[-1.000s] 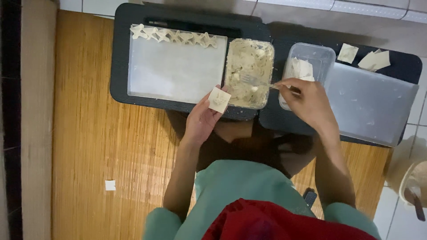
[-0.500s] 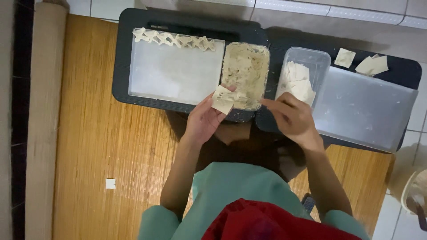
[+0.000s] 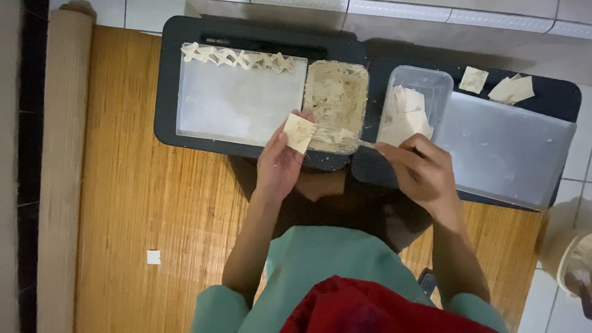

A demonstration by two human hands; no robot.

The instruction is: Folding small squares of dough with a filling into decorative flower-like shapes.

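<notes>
A: Which step are you at?
B: Your left hand [image 3: 280, 163], half open, cups a square wrapper [image 3: 299, 132] beside the filling tub [image 3: 336, 105]; your right hand [image 3: 422, 169] pinches a fork [image 3: 345, 139]. I judge next you must place filling at the wrapper's centre.

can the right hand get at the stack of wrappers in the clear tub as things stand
Probably yes: the right hand sits just at the open clear tub, with nothing over the wrapper stack. It holds a fork, though, which could hamper picking.

My feed is dim and warm-toned. The white tray [image 3: 240, 102] glares softly, and a dark shadow pools on the mat [image 3: 142, 203] beneath the arms. Edges darken and soften; detail is slightly grainy.
</notes>
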